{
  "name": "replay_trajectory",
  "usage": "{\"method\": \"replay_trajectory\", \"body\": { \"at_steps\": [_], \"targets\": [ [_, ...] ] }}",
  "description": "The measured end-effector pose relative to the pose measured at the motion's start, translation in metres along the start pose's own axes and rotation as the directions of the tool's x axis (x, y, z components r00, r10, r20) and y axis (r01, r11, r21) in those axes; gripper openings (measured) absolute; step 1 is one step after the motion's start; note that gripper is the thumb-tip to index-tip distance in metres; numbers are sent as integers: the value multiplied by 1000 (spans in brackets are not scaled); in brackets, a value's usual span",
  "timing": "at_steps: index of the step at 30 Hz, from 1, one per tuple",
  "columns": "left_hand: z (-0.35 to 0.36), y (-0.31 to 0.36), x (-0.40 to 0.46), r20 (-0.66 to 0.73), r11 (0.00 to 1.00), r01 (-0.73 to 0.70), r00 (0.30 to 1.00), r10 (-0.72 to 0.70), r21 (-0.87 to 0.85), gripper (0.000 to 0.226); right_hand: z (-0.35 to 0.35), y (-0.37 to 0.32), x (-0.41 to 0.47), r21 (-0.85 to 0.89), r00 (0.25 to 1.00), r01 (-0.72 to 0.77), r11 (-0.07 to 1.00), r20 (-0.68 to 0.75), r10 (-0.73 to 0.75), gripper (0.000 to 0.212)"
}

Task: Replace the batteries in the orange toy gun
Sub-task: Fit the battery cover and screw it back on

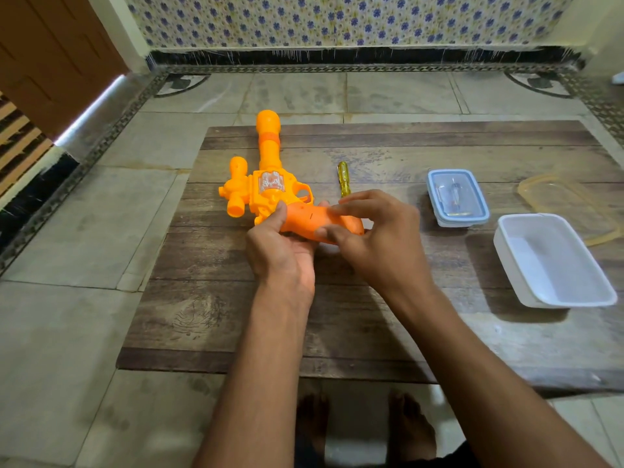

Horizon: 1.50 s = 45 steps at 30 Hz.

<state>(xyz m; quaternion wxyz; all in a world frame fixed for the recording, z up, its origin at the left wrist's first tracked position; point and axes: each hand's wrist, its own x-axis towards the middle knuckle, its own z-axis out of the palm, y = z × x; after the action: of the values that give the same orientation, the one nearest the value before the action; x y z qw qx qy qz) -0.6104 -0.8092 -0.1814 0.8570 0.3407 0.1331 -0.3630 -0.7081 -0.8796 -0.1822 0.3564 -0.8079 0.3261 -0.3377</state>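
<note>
While both hands grip its handle, the orange toy gun [266, 184] lies at ten o'clock on a worn wooden board [236, 315] over grey floor tiles [67, 332]. Left hand [280, 251] cups beneath; right hand [378, 238] seemingly pinches the top.

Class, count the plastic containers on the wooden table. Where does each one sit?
2: a small lidded container right of the screwdriver, and an open white tub nearer the right edge.

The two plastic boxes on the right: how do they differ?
The small clear box has a blue-rimmed lid clipped on and small items inside; the white box is lidless, larger, opaque, and looks empty. The small clear box lies farther from the person, the white box nearer. Both are rectangular and rest on the wooden table.
</note>
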Motion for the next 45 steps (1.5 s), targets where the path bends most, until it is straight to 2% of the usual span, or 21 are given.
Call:
{"method": "replay_trajectory", "body": {
  "at_steps": [5, 11, 15, 19, 23, 26, 29, 33, 37, 42, 45],
  "targets": [
    [-1, 1, 1, -3, 1000, -10, 1000, 10, 21, 41, -2, -10, 0, -11, 999, -47, 999, -15, 47, 33],
    [-3, 1, 2, 20, 1000, -9, 1000, 10, -24, 40, -8, -11, 2, -36, 988, -155, 987, 12, 156, 53],
    [-2, 0, 1, 28, 997, -71, 997, 71, 8, 37, -10, -7, 3, 57, 964, -260, 964, 74, 256, 42],
    [-6, -5, 1, 25, 986, -120, 993, 118, 116, 55, -9, -6, 5, 139, 943, -327, 935, 117, 313, 39],
    [-7, -9, 5, -24, 976, -144, 988, 150, 163, 67, -8, -1, 7, 144, 934, -355, 924, 104, 343, 41],
    [-7, -11, 9, -49, 977, -162, 984, 170, 136, 71, -12, 2, 7, 108, 938, -332, 937, 142, 316, 35],
    [-8, -16, 11, -78, 975, -186, 977, 197, 123, 72, -25, 2, 9, 72, 954, -267, 961, 162, 253, 19],
    [-7, -17, 7, -92, 965, -220, 968, 234, 146, 68, -58, 3, 8, -147, 955, -155, 977, 230, 187, 7],
    [-3, -20, -3, -96, 976, -151, 981, 167, 160, 61, -83, 13, 0, -403, 908, -113, 908, 330, 259, 22],
    [7, -27, -15, -117, 984, -133, 982, 146, 114, 42, -93, 15, -6, -457, 795, -56, 888, 517, 316, 20],
    [10, -31, -16, -138, 982, -158, 976, 171, 100, 43, -92, 16, -8, -453, 763, -40, 891, 562, 320, 20]
  ]
}}
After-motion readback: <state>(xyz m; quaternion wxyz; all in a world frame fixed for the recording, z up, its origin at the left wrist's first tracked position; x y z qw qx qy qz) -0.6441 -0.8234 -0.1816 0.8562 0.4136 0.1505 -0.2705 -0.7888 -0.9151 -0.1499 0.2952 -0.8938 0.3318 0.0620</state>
